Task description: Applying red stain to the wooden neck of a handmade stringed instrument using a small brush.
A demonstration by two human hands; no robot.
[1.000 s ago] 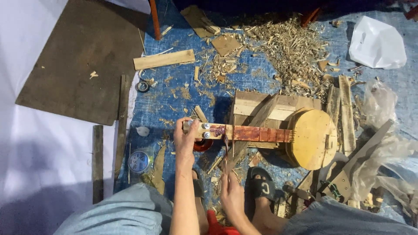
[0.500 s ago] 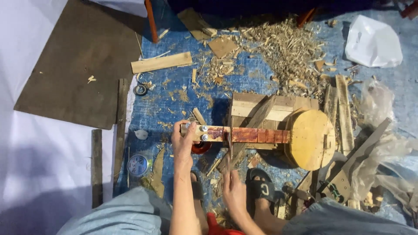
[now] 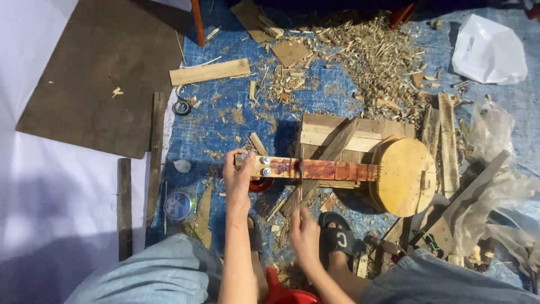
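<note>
At the centre of the frame a wooden stringed instrument (image 3: 337, 169) lies across a low wooden crate (image 3: 343, 132), its reddish neck pointing left and its round pale body (image 3: 402, 175) at the right. The left hand (image 3: 239, 177) is closed around the head end of the neck, beside two metal tuning pegs (image 3: 264, 165). Below it, the right hand (image 3: 304, 233) grips a thin stick-like tool (image 3: 300, 180) that stands upright across the neck; the hand is blurred.

Containers are few: a small round tin (image 3: 179, 204) with a bluish lid sits at lower left, contents hidden, and a red plastic vessel (image 3: 284, 293) peeks in at the bottom edge, its inside not visible. A white plastic bag (image 3: 488, 52) lies at upper right.

Wood shavings (image 3: 371, 56) heap above the crate on the blue tarp (image 3: 236, 129). A plank offcut (image 3: 209, 72) lies upper left, near a dark board (image 3: 107, 73). Loose slats (image 3: 447, 141) crowd the right side of the instrument.
</note>
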